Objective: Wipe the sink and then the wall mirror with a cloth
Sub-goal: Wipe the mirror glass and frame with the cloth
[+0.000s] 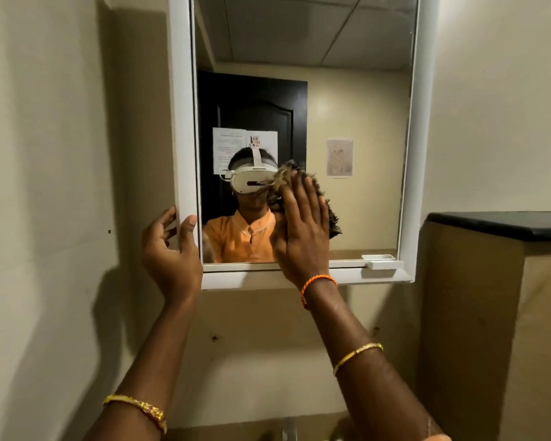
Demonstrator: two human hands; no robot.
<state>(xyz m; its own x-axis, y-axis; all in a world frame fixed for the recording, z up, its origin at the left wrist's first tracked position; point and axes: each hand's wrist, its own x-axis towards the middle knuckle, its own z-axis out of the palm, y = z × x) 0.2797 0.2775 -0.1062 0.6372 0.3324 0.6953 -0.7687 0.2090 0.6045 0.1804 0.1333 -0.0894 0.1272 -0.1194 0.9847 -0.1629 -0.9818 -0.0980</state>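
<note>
The wall mirror (347, 100) hangs in a white frame (182, 122) on a beige wall. My right hand (303, 230) lies flat against the lower middle of the glass and presses a dark, frayed cloth (330, 218) onto it; only the cloth's edges show past my fingers. My left hand (169, 249) grips the frame's lower left corner, thumb on the front and fingers round the side. The sink is out of view, apart from a blurred bit of metal tap (288, 431) at the bottom edge.
A small white tray (384, 264) sits on the frame's ledge at the lower right. A black countertop (503, 224) on a brown cabinet juts out at the right. The mirror reflects a person, a dark door and papers on it.
</note>
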